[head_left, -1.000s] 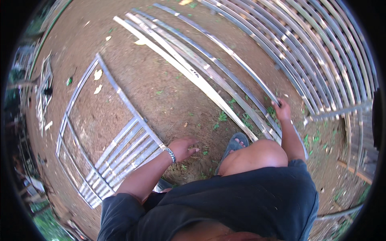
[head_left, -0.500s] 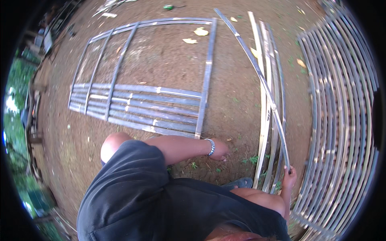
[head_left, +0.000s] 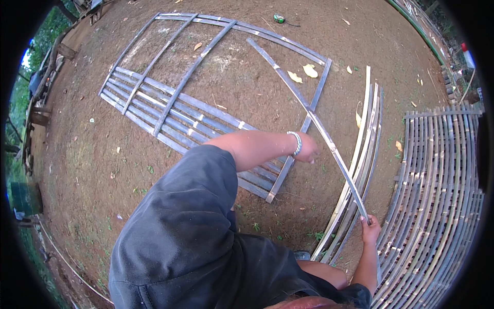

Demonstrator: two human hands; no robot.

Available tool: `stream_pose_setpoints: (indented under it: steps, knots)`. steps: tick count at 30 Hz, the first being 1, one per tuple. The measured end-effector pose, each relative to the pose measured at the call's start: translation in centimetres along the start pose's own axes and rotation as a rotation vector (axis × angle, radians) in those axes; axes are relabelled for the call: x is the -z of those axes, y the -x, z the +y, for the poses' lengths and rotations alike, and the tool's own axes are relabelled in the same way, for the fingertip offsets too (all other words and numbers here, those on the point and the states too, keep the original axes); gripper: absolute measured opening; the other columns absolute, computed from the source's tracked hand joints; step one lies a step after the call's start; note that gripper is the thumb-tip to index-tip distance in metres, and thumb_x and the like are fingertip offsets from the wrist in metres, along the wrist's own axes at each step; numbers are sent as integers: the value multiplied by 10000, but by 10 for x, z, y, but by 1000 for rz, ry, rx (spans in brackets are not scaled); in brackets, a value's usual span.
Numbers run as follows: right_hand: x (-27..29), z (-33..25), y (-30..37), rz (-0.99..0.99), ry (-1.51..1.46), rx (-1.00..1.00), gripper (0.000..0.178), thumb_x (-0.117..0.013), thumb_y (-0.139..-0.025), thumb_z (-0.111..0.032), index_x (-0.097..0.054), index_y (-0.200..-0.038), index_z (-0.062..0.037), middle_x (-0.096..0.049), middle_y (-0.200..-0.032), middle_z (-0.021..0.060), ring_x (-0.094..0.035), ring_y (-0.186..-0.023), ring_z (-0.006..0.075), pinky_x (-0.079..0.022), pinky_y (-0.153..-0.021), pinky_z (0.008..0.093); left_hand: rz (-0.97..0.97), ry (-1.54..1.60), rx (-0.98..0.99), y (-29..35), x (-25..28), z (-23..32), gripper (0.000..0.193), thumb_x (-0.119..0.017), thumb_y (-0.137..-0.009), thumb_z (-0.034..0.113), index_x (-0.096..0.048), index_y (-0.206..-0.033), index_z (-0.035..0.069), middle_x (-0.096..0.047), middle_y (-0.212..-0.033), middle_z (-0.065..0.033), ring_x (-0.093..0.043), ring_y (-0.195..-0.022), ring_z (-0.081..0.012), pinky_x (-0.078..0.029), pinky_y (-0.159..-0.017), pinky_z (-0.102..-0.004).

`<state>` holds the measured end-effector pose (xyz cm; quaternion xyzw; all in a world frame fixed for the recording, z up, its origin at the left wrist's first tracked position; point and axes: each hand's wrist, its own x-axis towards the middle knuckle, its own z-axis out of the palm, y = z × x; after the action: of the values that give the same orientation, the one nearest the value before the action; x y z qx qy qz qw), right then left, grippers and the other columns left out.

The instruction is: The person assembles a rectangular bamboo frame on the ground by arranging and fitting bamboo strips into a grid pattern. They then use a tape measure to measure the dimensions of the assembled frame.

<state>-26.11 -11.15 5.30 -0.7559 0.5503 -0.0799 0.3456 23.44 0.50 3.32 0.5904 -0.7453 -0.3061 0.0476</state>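
Note:
My right hand (head_left: pixel 370 230), at the lower right, is closed round the near end of a long split-bamboo strip (head_left: pixel 333 150). The strip slants away to the far left, crossing over the end bar of a bamboo frame (head_left: pixel 177 95) on the ground. My left arm stretches across to the right, with a chain bracelet at the wrist. My left hand (head_left: pixel 307 148) hovers beside that end bar, apart from the held strip; its fingers are mostly hidden beneath it. Several slats (head_left: pixel 206 114) lie side by side across the frame's near part, while its far part is open.
More loose bamboo strips (head_left: pixel 364 139) lie on the soil right of the held one. A finished-looking slatted bamboo panel (head_left: pixel 432 195) fills the right side. A green tape measure (head_left: pixel 278 18) and dry leaves (head_left: pixel 310 70) lie beyond. A wooden fence (head_left: pixel 38 113) runs along the left.
My view has turned, so the frame appears tilted. My left hand has moved farther out, toward the held strip. My right hand still grips the strip, whose far end has swung left.

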Motion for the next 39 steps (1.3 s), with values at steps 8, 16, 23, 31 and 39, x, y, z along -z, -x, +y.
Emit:
stream_pose_setpoints:
  steps: [8,16,23,31,39]
  knots:
    - [70,-129,-17,30,250,4,211,-801,-853,-175,-698,-927,-8,-663,-754,8,-557,-689,77,-453,-654,262,159,206,215,116,96,-90,573,-636,-920,462,-606,-1345,78,-628,-1293,-226,-590,-1208,-389,-457,-1049,-459]
    - [38,-151,-87,50,260,69,209,-808,-845,-192,-697,-895,-23,-609,-690,-22,-520,-629,60,-415,-583,245,-89,-29,219,68,114,-151,577,-633,-917,443,-586,-1378,98,-620,-1335,-189,-587,-1232,-375,-459,-1054,-450]
    - [-29,-107,-207,-22,254,54,291,-818,-829,-247,-713,-959,-8,-712,-772,83,-643,-711,147,-514,-698,329,5,121,455,14,115,-166,577,-623,-923,446,-577,-1390,110,-610,-1350,-188,-578,-1249,-367,-449,-1068,-452]
    - [-79,-89,-378,-95,228,274,371,-809,-836,-315,-705,-1019,-10,-723,-847,144,-686,-783,250,-523,-758,384,111,331,768,38,24,-191,553,-615,-929,433,-589,-1376,108,-616,-1325,-210,-580,-1233,-378,-450,-1062,-456]
    - [-143,-123,-518,-223,157,389,306,-800,-846,-261,-699,-1021,-31,-707,-813,116,-663,-736,225,-515,-718,367,125,523,1102,61,-8,-160,549,-624,-912,412,-611,-1335,62,-631,-1293,-221,-594,-1207,-384,-461,-1052,-437]
